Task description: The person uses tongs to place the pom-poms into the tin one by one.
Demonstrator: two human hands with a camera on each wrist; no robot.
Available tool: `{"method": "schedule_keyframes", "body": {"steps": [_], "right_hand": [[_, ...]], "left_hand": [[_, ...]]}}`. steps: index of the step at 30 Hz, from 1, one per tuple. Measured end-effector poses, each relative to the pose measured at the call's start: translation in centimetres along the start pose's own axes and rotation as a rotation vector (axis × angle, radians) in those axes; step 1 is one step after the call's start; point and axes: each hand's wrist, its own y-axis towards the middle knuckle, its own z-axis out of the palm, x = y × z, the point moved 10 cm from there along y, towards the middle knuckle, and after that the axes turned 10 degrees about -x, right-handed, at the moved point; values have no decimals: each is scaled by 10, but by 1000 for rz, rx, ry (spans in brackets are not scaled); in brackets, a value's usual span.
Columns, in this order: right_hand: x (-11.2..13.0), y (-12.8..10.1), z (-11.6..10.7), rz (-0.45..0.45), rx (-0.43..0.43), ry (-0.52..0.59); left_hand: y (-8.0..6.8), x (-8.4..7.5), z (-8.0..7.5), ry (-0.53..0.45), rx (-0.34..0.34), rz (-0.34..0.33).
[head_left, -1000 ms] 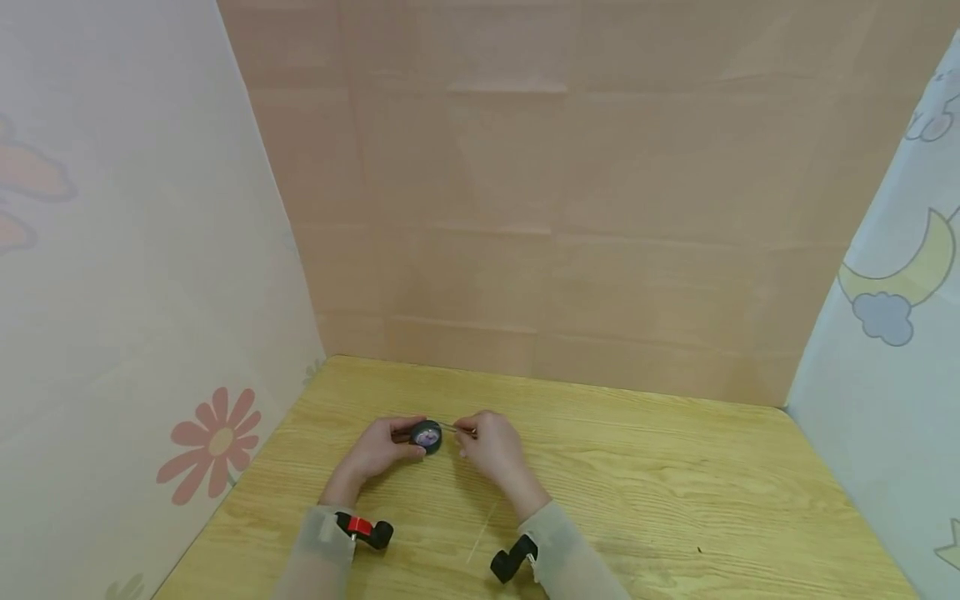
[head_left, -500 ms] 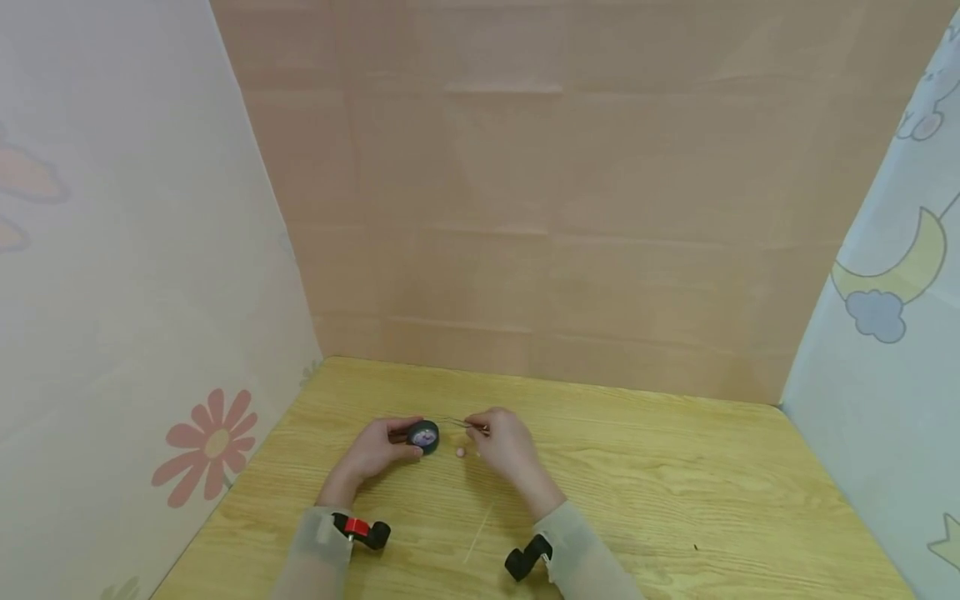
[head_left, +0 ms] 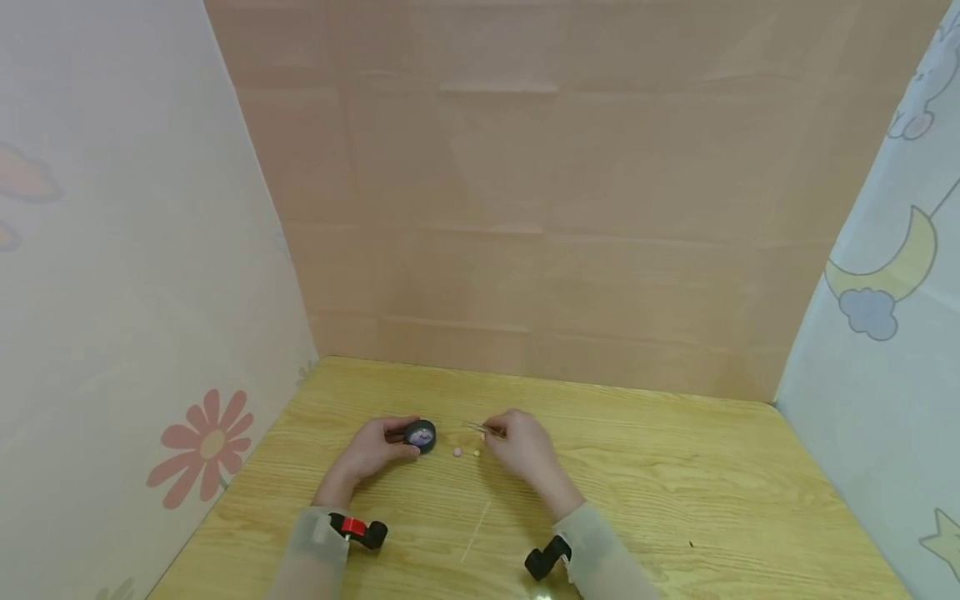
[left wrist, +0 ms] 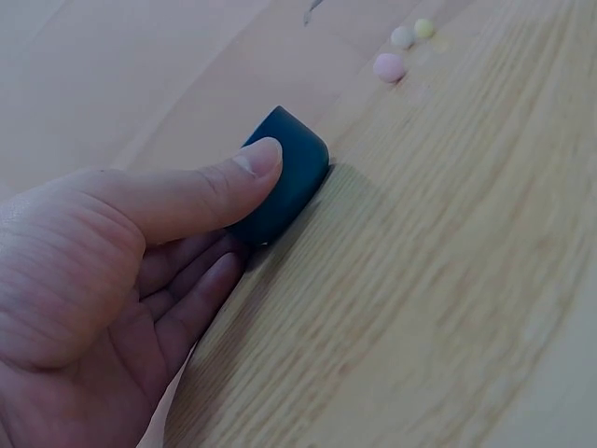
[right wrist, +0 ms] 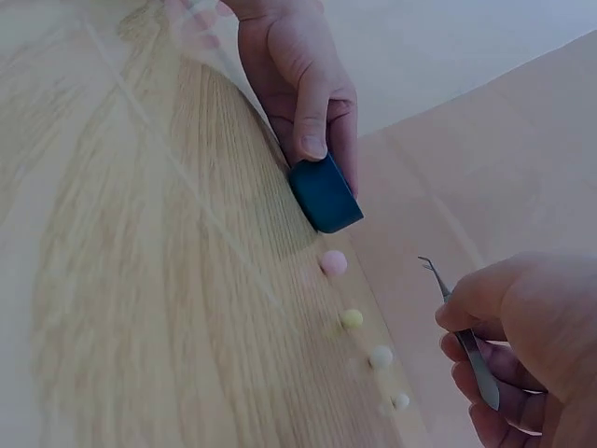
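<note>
Small round dark-blue container (right wrist: 325, 193), mid-frame on grained wood table (head_left: 675, 492), pinched by left hand (right wrist: 303, 84); right hand (right wrist: 522, 345) grips thin metal tweezers (right wrist: 462, 331) beside pastel round beads (right wrist: 334, 262).

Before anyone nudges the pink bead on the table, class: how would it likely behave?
The pink bead looks round, so it would probably roll across the smooth wooden table. It seems tiny and light, likely slipping easily from the tweezers.
</note>
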Motion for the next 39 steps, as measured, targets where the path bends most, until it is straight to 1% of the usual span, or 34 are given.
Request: {"method": "schedule_keyframes", "body": {"steps": [4,8,12,14,17,21,31,39], "right_hand": [[-2,-3,-1,-22,16,-10],[-2,-7,1,-66,52,-29],[2,-11,3,-114,84,-35],[5,-13,5,-127,93,-35],[8,-15,7,-141,101,-39],[12,-18,10,-150,105,-46],[16,-20,13,-167,88,-81],[20,-22,14,-186,76,-112]], "left_hand": [[-1,-1,-1,3,-3,-2],[-1,-2,-1,2,-3,-6],[-2,-4,-1,3,-4,-6],[-2,-4,-2,11,-9,3],[-2,-3,-2,17,-11,-4],[-2,-2,-1,13,-9,-14],[0,-5,0,-17,-5,23],[0,-3,-1,-20,-2,18]]}}
